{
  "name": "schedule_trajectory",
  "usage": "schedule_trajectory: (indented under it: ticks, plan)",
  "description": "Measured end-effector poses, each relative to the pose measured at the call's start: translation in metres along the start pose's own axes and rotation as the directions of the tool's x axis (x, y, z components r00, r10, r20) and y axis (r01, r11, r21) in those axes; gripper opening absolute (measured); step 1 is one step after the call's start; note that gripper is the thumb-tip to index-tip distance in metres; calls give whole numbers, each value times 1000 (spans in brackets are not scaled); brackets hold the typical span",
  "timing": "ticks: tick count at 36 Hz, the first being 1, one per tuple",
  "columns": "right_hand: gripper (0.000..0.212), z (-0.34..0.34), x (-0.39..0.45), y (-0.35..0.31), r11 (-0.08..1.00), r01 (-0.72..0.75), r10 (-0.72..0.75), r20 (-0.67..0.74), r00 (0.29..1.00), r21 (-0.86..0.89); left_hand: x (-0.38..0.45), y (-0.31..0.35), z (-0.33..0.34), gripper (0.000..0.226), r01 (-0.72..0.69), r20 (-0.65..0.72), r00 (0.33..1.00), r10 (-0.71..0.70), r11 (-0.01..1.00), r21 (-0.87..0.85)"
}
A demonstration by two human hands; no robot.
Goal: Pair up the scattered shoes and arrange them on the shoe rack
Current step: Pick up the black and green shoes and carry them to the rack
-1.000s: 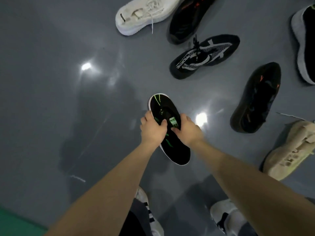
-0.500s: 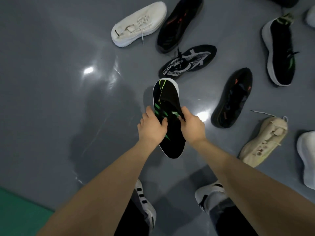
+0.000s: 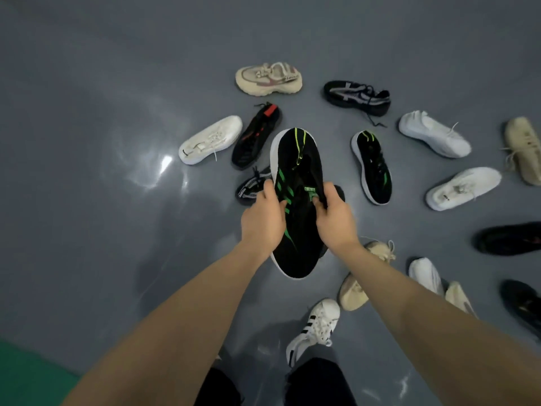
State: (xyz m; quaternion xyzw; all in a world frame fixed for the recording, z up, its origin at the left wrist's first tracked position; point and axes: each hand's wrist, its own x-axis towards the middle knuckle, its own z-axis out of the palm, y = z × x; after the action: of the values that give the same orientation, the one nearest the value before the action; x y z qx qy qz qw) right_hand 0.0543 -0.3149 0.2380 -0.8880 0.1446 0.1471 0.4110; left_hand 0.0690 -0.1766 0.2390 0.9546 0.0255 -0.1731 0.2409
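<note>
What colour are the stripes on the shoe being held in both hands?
Green, on a black shoe with a white sole edge; the head view shows it clearly.

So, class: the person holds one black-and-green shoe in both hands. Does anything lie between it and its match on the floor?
Nothing visible does. The held shoe, gripped by the left hand and right hand, has only bare grey floor between it and the matching shoe to its right.

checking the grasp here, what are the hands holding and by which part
Both hands hold the black shoe with green stripes at its middle: the left hand on its left side, the right hand at the opening.
</note>
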Motion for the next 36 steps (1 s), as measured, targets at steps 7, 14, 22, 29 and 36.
schedule_trajectory:
  ticks: [7,14,22,29,36]
  plan:
    - [2,-85,13,-15,999,8,-9,-29,1000,-36,18,78,-26,36,-124,-95,985,141,978,169]
    - [5,-136,42,-21,995,-12,4,-84,996,-96,54,128,-44,23,-175,-36,980,198,929,327]
    - [16,-151,91,-27,987,-87,64,-165,984,-138,114,155,-59,18,-268,31,957,289,840,472]
    - [9,-149,145,-34,965,-168,125,-211,970,-200,175,153,-50,26,-364,124,929,349,803,472]
    - [9,-132,186,1,965,-223,187,-242,952,-134,211,156,-16,32,-334,51,935,350,826,454]
